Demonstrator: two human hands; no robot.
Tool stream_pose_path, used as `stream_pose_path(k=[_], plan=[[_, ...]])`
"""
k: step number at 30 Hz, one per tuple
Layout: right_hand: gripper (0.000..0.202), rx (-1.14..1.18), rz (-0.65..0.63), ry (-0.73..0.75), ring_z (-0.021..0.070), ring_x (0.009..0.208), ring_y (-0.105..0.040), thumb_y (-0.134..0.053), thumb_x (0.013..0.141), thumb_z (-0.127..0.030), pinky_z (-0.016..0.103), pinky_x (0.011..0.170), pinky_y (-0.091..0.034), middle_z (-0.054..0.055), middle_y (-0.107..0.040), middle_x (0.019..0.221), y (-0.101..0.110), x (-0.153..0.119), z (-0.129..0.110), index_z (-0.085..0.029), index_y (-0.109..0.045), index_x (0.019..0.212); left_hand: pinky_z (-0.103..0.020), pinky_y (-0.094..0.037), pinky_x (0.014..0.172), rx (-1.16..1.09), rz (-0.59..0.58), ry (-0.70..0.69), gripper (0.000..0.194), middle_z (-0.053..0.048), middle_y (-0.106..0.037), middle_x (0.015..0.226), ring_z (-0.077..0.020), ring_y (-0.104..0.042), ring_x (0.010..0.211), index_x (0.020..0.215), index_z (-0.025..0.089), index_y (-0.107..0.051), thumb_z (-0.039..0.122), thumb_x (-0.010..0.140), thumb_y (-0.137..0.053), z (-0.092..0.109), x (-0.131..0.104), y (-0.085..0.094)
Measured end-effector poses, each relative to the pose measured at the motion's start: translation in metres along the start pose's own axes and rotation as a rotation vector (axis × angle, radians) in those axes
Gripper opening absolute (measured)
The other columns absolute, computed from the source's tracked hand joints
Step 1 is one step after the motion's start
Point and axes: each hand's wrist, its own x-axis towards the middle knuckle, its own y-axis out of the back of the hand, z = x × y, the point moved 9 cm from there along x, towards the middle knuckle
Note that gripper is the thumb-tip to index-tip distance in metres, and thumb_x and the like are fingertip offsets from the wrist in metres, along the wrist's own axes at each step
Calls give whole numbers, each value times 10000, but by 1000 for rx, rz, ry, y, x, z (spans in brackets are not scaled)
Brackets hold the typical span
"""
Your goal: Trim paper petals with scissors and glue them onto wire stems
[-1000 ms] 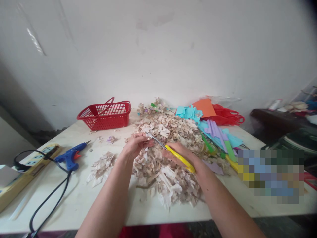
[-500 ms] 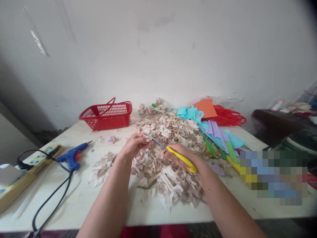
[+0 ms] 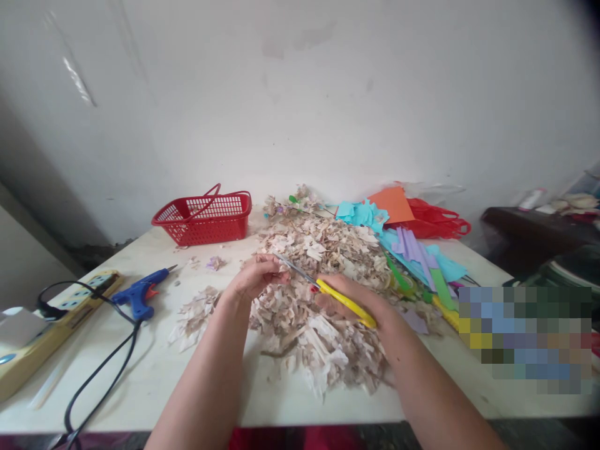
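Yellow-handled scissors point(image 3: 347, 302) are in my right hand point(image 3: 337, 294), its fingers wrapped round the handles. The grey blades point up and left, their tips beside the fingers of my left hand point(image 3: 260, 274). My left hand is closed in a pinch on a small pale paper piece point(image 3: 284, 267), partly hidden by the fingers. Both hands are over a large heap of crumpled beige paper scraps point(image 3: 323, 337) in the middle of the table.
A red basket point(image 3: 213, 228) stands at the back left. Nearer are a blue glue gun point(image 3: 140, 294), its black cable and a power strip point(image 3: 70, 312). Coloured paper point(image 3: 363, 214), a red plastic bag point(image 3: 434, 219) and green and purple strips lie at the right.
The whole view has shifted slightly, with the objects appearing a little further right. My hands and the scissors keep nearly the same pose over the heap.
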Motion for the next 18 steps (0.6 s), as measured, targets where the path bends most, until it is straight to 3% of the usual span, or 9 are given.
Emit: stream_pose_path(k=[2,4,8,13,15,18], plan=[[326,-210,-179,54,74,480,-360,-619,646,-474,197,425,-261,-29,-447,546,-13,1,-1,-159,-543,683,-328,-515,589,-3,-2,4,97,-58,-612,506,-164,-591,517,515,111,-596,152,476,-675,-1,0,0],[340,-354,-247,96,76,508,-356,-570,692,-491,192,438,-263,-28,-439,579,-17,1,0,-156,-518,714,-330,-517,590,-7,-4,3,93,-51,-611,505,-163,-591,520,506,112,-593,143,472,-673,-2,1,1],[370,-442,-235,128,72,524,-318,-537,709,-517,194,457,-255,-38,-397,574,-15,5,3,-158,-461,662,-334,-517,597,0,-13,4,97,-49,-616,511,-159,-588,517,516,106,-599,147,473,-675,-2,2,1],[403,-363,-217,69,67,499,-297,-510,711,-549,192,430,-252,-43,-346,546,-14,9,15,-162,-433,632,-299,-494,600,56,-5,-27,131,-50,-627,530,-151,-588,515,555,113,-608,190,489,-690,2,1,0],[399,-325,-170,88,68,493,-296,-493,724,-549,195,425,-257,-37,-360,550,-12,10,14,-160,-453,644,-257,-465,557,158,61,-101,146,-36,-619,521,-138,-576,504,548,125,-593,228,521,-693,10,0,4],[375,-204,-57,130,72,503,-311,-497,729,-533,198,431,-280,-29,-397,578,-7,11,10,-160,-489,694,-212,-382,464,484,225,-290,184,-9,-578,474,-110,-516,445,552,136,-591,298,604,-663,30,-4,9]])
